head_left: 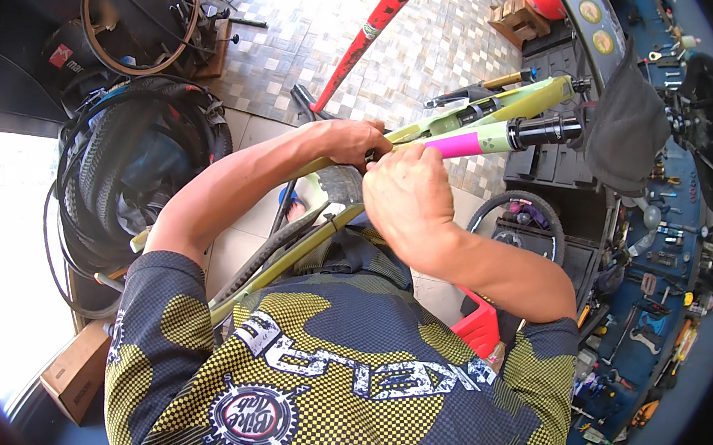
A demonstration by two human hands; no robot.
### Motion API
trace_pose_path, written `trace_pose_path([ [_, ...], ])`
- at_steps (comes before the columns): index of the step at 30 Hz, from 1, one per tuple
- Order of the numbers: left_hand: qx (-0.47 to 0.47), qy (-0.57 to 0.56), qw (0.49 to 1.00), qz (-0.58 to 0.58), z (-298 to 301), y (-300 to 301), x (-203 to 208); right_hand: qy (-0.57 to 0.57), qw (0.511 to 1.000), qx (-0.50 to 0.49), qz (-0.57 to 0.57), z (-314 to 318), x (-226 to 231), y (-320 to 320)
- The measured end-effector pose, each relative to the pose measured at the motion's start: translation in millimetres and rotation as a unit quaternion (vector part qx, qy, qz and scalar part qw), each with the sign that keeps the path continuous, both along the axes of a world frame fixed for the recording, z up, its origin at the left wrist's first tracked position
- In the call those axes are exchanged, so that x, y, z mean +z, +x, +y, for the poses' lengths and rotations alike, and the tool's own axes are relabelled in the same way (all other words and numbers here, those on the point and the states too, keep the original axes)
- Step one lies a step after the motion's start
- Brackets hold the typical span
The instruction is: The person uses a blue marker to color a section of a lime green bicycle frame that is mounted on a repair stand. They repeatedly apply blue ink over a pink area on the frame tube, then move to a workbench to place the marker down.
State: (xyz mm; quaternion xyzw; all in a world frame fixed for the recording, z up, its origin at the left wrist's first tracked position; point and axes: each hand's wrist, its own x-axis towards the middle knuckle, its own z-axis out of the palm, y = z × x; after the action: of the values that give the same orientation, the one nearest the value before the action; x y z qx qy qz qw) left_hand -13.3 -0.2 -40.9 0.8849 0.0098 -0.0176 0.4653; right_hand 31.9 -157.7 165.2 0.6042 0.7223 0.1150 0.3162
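A yellow-green bicycle frame (518, 101) with a pink band (457, 145) on one tube lies in front of me, its black headset end pointing right. My left hand (357, 144) is closed at the frame's middle, its fingers curled out of sight. Right beside it, my right hand (411, 195) makes a fist against the frame, knuckles up. A small dark piece shows between the two hands; its kind is hidden. Below them is part of a tyre (341, 184), and a yellow-green tube (284, 260) runs down toward my left side.
A red post (367, 43) rises beyond my hands. Tyres and cables (134, 167) hang at the left, under a wheel rim (88, 4). Many tools lie along a blue bench (661, 355) at the right. A wheel (556, 220) and a red plastic part (480, 324) are below my right arm.
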Motion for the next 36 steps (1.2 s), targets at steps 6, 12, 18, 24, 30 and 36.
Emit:
trace_pose_path([
  [6,-0.015,0.021,0.998,0.052,0.3,3.4,18.1,-0.048,0.996,0.055,-0.053,-7.9,3.7,-39.2],
  [12,-0.014,0.028,0.999,0.041,-0.9,0.4,16.5,-0.125,0.985,0.055,-0.108,1.2,11.2,-49.9],
  [18,-0.023,0.03,0.998,0.048,0.0,4.6,24.8,-0.151,0.977,0.005,-0.149,-1.4,1.3,-67.4],
  [24,-0.045,0.047,0.997,0.046,0.6,15.8,15.8,-0.043,0.993,-0.009,-0.108,3.4,-2.3,-45.7],
  [30,-0.078,0.06,0.995,0.032,5.0,32.7,-7.1,-0.074,0.986,-0.016,-0.149,24.0,6.8,-3.4],
  [36,-0.041,0.091,0.995,0.029,-0.6,34.3,6.3,-0.082,0.987,0.001,-0.141,12.7,4.6,-16.7],
])
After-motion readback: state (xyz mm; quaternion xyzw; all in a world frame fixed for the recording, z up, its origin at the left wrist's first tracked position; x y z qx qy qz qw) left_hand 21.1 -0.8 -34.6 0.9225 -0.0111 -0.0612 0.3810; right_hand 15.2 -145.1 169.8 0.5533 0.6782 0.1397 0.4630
